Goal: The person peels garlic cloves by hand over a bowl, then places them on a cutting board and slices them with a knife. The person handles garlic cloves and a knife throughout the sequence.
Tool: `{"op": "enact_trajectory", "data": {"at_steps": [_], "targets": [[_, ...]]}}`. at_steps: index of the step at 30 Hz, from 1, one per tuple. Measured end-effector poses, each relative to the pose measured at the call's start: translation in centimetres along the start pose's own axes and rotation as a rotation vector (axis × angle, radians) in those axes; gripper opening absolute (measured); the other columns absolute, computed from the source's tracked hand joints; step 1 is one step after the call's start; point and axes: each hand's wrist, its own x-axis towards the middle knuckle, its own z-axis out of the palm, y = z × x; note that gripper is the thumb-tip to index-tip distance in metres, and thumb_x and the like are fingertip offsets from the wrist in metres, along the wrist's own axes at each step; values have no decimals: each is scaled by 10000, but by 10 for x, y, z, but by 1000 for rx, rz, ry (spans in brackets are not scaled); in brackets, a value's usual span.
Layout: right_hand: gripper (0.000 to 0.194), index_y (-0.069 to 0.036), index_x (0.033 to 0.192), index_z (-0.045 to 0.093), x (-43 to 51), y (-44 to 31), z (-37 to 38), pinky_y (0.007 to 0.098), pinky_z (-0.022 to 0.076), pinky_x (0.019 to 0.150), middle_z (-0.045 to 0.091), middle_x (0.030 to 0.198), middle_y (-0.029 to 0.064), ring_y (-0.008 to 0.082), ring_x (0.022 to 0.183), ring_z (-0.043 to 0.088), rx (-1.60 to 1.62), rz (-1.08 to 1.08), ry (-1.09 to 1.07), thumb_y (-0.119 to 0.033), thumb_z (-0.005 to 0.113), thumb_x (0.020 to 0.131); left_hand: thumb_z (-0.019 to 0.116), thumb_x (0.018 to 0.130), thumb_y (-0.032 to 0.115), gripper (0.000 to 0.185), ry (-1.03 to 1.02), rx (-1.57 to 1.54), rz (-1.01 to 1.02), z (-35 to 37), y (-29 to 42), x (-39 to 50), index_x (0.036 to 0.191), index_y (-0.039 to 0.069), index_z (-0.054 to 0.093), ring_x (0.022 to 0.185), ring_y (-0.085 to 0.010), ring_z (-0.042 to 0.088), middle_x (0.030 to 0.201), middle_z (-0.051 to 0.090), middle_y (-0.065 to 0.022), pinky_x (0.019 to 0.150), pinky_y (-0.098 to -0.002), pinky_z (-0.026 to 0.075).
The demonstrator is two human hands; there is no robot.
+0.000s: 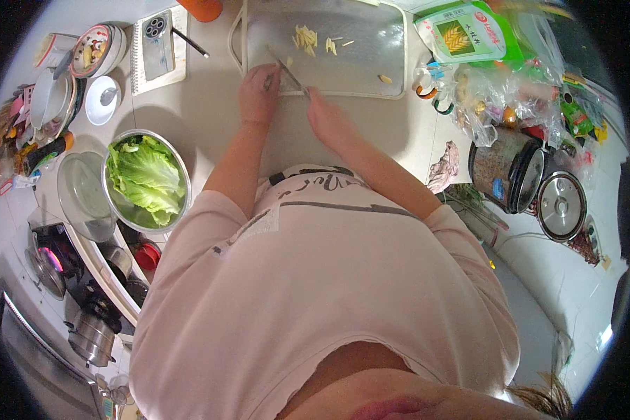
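A knife [293, 75] is in my right hand [329, 116], which closes around its handle near the front edge of a pale cutting board [365, 68]. The blade slants up and left across the board. My left hand [261, 90] rests at the board's front left corner, right beside the blade. Its fingers are curled, and whatever lies under them is hidden. Farther back on the board is a small pile of pale yellow cut strips [305, 39], with a few loose strips [331, 46] to its right. A single small piece [385, 79] sits near the right edge.
Lettuce leaves [149, 178] fill a metal bowl [187, 194] at left, beside a clear bowl [81, 197]. A phone [158, 42] lies on a notebook [136, 65]. Scissors [434, 94], plastic bags [472, 105] and a dark-sided pot [496, 165] crowd the right side.
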Motion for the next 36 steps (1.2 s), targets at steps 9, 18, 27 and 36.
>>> {"op": "enact_trajectory", "data": {"at_steps": [9, 18, 27, 36], "targets": [[281, -18, 1168, 425, 21, 8, 21, 555, 444, 651, 598, 794, 292, 467, 761, 591, 76, -71, 162, -187, 431, 943, 671, 806, 93, 92, 10, -56, -132, 2, 4, -1, 895, 72, 676, 806, -275, 645, 915, 662, -103, 724, -351, 525], [277, -7, 1162, 429, 29, 20, 28, 552, 446, 642, 597, 790, 279, 468, 760, 592, -2, -95, 121, -179, 421, 945, 650, 823, 98, 81, 28, 23, -31, 6, -6, -1, 898, 77, 673, 808, -279, 647, 902, 663, -107, 726, -352, 525], [280, -2, 1154, 432, 19, 12, 21, 554, 445, 671, 601, 830, 290, 478, 795, 590, 56, -91, 155, -196, 398, 955, 657, 810, 90, 78, 82, -48, -45, 8, -5, -3, 885, 68, 663, 800, -284, 646, 900, 665, -107, 720, -354, 527], [285, 3, 1147, 427, 31, 6, 19, 571, 429, 673, 599, 816, 291, 484, 790, 584, 50, -73, 103, -200, 417, 948, 658, 816, 108, 87, 64, -56, -88, 8, -4, -4, 892, 67, 655, 819, -282, 643, 910, 661, -108, 735, -354, 521]]}}
